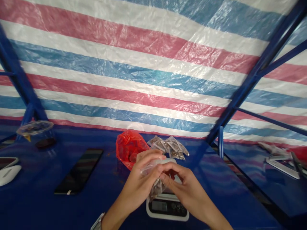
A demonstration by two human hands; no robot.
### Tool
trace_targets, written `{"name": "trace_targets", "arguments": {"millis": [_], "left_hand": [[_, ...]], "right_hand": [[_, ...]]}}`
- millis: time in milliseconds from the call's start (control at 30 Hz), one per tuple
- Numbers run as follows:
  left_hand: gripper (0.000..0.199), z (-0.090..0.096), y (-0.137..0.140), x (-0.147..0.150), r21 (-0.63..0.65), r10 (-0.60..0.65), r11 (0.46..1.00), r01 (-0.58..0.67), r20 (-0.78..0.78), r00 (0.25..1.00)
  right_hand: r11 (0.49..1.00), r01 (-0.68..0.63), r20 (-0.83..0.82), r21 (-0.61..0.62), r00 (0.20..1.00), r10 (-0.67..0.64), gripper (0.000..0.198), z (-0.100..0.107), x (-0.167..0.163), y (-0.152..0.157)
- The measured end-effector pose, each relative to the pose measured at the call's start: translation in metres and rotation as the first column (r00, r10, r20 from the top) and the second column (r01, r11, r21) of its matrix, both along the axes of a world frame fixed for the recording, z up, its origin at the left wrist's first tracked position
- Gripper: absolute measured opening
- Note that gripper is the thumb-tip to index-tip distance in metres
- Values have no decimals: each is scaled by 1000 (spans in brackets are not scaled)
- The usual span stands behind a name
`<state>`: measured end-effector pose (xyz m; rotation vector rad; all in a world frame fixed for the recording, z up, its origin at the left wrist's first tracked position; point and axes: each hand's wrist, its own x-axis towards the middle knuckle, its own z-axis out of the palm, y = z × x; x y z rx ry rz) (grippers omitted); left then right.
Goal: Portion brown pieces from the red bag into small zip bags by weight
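Note:
Between my two hands is a small clear plastic bag [157, 190] with brown bits inside, held tilted above a white digital scale [168, 216]. My left hand [140, 180] is closed around the bag's left side. Fingertips of my right hand [185, 188] pinch the bag near its upper edge. The scale's dark display panel shows below the bag, but its reading is too blurred to make out. Behind my left hand stands an open red plastic bag [129, 145], its contents partly hidden. Several filled clear bags [176, 147] lie in a pile behind the scale.
A black phone [80, 172] lies on the blue table [105, 195] at left. Further left are a clear plastic tub [35, 129] and a white rounded object [9, 175]. Blue metal posts [240, 92] and a striped tarp [144, 64] stand behind. A second blue surface [268, 188] holds blurred items.

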<state>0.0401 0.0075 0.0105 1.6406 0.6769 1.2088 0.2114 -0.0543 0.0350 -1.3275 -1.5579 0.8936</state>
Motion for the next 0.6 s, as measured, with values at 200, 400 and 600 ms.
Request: {"name": "trace_targets", "arguments": {"millis": [200, 400, 600], "left_hand": [[26, -20, 17, -15, 355, 303, 919, -168, -366, 880], [36, -32, 34, -39, 636, 510, 768, -79, -531, 676], [34, -17, 27, -53, 741, 660, 655, -148, -466, 589]], "right_hand": [[975, 204, 41, -85, 979, -201, 44, -34, 42, 17], [910, 406, 331, 83, 850, -410, 46, -57, 61, 22], [810, 574, 291, 120, 760, -581, 60, -53, 84, 16]]}}
